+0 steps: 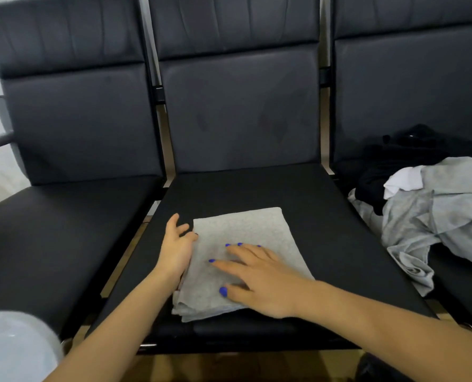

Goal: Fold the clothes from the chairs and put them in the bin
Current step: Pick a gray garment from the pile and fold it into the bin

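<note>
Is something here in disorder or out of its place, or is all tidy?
One thing: the clothes pile on the right chair lies crumpled, grey, white and black pieces tangled, one grey end hanging over the seat front. The grey garment under the right hand and beside the left hand is neatly folded.

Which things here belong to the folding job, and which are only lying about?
Job: folded grey garment on the middle chair, under the right hand, left hand at its edge; unfolded clothes pile on the right chair.
Lying about: left chair, bare; pale object, bottom left, unclear.
</note>
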A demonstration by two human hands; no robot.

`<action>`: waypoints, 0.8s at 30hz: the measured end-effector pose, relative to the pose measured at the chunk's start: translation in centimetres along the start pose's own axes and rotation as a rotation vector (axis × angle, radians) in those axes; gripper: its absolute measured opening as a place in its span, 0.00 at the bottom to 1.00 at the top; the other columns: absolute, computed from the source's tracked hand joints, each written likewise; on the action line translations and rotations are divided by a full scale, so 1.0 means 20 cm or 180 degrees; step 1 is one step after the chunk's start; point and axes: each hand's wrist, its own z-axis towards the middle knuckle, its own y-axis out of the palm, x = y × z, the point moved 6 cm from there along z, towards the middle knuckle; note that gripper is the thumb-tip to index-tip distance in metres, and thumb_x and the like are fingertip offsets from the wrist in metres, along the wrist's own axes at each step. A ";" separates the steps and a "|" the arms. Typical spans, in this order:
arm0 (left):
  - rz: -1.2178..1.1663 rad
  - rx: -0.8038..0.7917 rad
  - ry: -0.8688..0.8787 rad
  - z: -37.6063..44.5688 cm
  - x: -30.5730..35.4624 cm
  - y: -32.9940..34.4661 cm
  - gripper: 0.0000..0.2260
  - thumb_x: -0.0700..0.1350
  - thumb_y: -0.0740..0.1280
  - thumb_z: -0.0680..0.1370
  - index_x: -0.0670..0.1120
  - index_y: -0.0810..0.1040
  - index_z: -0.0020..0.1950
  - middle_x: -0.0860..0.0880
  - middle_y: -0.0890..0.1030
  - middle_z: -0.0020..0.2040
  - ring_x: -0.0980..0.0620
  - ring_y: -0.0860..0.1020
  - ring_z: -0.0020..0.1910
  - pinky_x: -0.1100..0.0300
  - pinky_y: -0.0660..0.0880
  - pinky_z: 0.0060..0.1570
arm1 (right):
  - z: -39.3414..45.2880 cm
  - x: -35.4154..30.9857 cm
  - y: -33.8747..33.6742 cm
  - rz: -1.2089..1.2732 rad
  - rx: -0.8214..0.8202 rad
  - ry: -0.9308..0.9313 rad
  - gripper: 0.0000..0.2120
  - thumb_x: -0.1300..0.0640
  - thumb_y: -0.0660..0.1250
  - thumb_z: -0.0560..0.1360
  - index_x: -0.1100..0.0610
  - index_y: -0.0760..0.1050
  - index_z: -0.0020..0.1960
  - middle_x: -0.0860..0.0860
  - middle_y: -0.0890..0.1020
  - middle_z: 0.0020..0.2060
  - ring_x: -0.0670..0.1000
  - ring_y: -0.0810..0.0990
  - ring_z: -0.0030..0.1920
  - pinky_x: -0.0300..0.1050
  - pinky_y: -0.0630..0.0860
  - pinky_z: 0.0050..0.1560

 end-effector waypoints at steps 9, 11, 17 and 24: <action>0.2115 -0.0513 0.1892 -0.13 0.12 0.13 0.18 0.39 0.62 0.80 0.46 0.71 0.70 0.50 0.72 0.69 0.51 0.69 0.69 0.51 0.61 0.72 | -0.05 -0.19 0.11 -0.0099 -0.0115 -0.0177 0.25 0.46 0.44 0.83 0.46 0.44 0.78 0.49 0.46 0.78 0.50 0.40 0.77 0.61 0.36 0.73; 0.2189 -0.0665 0.1820 -0.13 0.11 0.15 0.21 0.40 0.60 0.81 0.49 0.65 0.74 0.51 0.70 0.71 0.52 0.67 0.70 0.59 0.60 0.70 | -0.07 -0.25 0.09 0.0108 -0.0271 -0.0556 0.25 0.52 0.52 0.83 0.47 0.52 0.78 0.49 0.52 0.78 0.50 0.45 0.77 0.59 0.40 0.75; 0.2597 -0.1118 0.2019 -0.12 0.10 0.24 0.24 0.50 0.54 0.79 0.49 0.62 0.76 0.50 0.68 0.73 0.50 0.60 0.75 0.59 0.52 0.73 | -0.13 -0.16 -0.18 0.0984 0.0328 -0.0434 0.14 0.58 0.59 0.79 0.49 0.79 0.61 0.44 0.83 0.43 0.38 0.74 0.36 0.31 0.69 0.44; 0.3222 -0.1512 0.1627 -0.03 -0.01 0.46 0.25 0.58 0.47 0.82 0.56 0.49 0.79 0.56 0.48 0.79 0.53 0.44 0.78 0.48 0.35 0.74 | -0.10 0.18 -0.27 0.0499 0.1404 0.0213 0.16 0.59 0.61 0.78 0.49 0.76 0.63 0.45 0.79 0.59 0.46 0.73 0.61 0.44 0.68 0.64</action>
